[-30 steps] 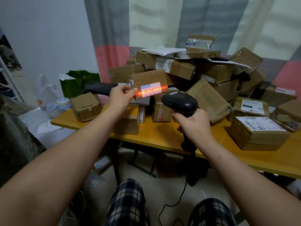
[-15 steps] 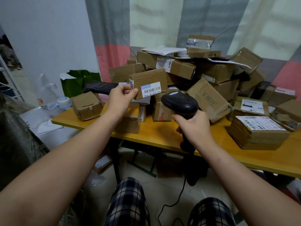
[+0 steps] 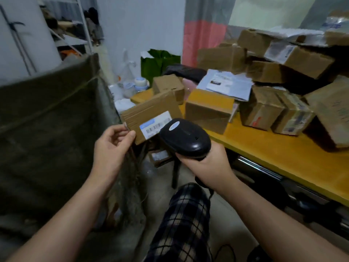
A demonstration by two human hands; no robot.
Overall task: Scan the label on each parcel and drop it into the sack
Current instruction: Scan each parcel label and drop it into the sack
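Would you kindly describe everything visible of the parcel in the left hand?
The parcel is a flat brown cardboard box, tilted with its right end higher. A white label with a blue strip and barcode sits on the facing side, print too blurred to read. The left hand pinches its lower left corner, holding it in air beside the dark sack; the black scanner hides the label's right end.

Dim indoor light; soft daylight came through the pale curtain [image 3: 264,12] top right. Whole frame was motion-blurred, brown cardboard boxes [image 3: 294,59] smeared worst. Faint sheen on the glossy black handheld scanner [image 3: 186,138]. Dark shadow under the yellow wooden worktop [image 3: 273,146]. Edges bowed.
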